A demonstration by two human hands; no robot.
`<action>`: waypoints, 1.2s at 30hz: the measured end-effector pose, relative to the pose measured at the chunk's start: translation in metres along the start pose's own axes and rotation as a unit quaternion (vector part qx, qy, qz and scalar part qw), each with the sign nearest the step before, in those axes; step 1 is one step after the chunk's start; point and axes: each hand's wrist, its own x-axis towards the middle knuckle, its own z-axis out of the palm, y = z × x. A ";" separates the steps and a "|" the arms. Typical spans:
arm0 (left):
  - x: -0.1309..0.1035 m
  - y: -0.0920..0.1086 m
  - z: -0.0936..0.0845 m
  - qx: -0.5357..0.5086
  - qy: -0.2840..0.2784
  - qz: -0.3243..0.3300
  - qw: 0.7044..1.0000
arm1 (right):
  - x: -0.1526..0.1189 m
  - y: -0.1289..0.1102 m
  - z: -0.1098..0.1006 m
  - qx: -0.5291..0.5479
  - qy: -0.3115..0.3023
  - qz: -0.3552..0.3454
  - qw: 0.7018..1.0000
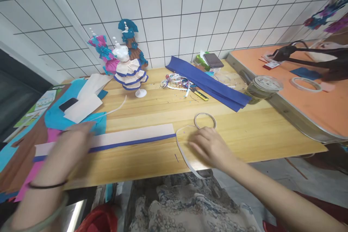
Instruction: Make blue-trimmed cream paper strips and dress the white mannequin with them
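Observation:
A long pale paper strip with a blue lower edge lies along the front of the wooden table. My left hand, smeared by motion, is over the left part of this strip; its fingers do not show clearly. My right hand is by the table's front edge, fingers bent, just below a thin tape roll. A narrow white tape strip curves from the paper strip's right end down over the table edge. Whether my right fingers pinch anything is hidden.
A small dress form in a tiered pale and blue paper skirt stands at the back left. Blue folded paper, a yellow cutter, scraps, a jar and a phone lie behind. Coloured paper sheets cover the left side.

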 end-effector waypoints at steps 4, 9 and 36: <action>0.046 0.089 0.047 -0.133 -0.126 0.153 0.971 | 0.000 -0.028 0.011 0.033 -0.039 0.035 0.998; 0.066 0.145 0.072 -0.167 -0.187 0.151 0.956 | 0.005 -0.033 0.014 0.097 -0.081 0.074 0.989; 0.076 0.146 0.071 -0.218 -0.206 0.138 0.944 | 0.011 -0.026 0.007 0.182 -0.120 0.180 0.959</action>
